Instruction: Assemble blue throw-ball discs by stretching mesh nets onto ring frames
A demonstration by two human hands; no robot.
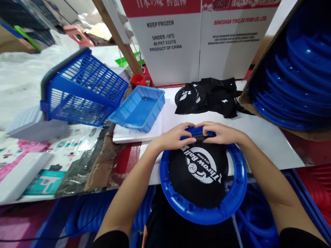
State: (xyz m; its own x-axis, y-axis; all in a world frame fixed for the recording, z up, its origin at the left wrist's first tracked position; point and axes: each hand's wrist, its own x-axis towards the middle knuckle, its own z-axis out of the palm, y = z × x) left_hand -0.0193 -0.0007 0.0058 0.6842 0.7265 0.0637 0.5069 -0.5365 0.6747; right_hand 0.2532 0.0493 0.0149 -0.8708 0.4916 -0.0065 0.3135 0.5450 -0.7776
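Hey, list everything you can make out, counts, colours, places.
Table: one, white-topped, centre
Ring: one, blue, table's near edge
Mesh: one, black with white print, inside ring
Cloth: several pieces, black, beyond ring
Tray: one, light blue, left of cloth
Basket: one, blue, left of tray
Cup: one, red, behind tray
Carton: one, white and red, back
Post: one, brown, beside carton
Box: one, brown, right
Round pieces: many, blue, inside box
Ringed pieces: several, blue, under table
Packages: several, mixed, lower left
Sheeting: uncounted, whitish, left
Left hand: one, bare, fingers at ring's far edge
Right hand: one, bare, beside left hand
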